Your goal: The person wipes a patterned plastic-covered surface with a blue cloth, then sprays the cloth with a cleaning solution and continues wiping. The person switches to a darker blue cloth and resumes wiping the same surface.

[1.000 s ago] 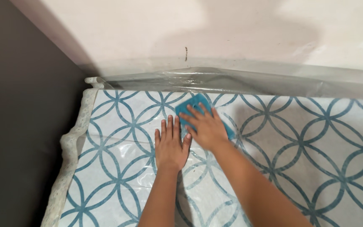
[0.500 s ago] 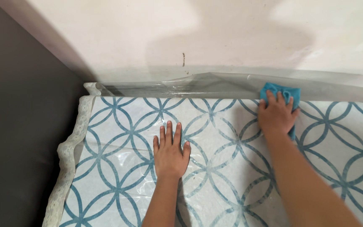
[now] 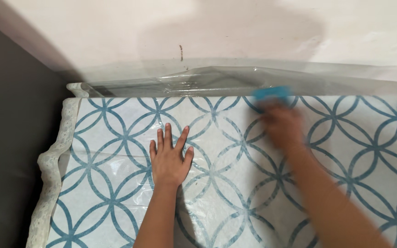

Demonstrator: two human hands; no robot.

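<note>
My left hand [image 3: 168, 156] lies flat, fingers spread, on a table cover [image 3: 106, 151] patterned with blue interlocking circles under clear plastic. My right hand [image 3: 281, 126] is blurred with motion near the far edge of the cover. It presses a small blue cloth [image 3: 272, 93], most of which shows just beyond the fingertips. The cloth sits where the clear plastic sheet [image 3: 198, 82] folds up against the wall.
A pale wall [image 3: 235, 32] with a small dark mark runs along the far side. A white lace trim [image 3: 51, 170] edges the cover on the left, and a dark surface [image 3: 5, 138] lies beyond it.
My right hand swept the blue cloth from the middle to the far right edge, then back leftwards a little. My left hand stayed flat. The view shifted slightly.
</note>
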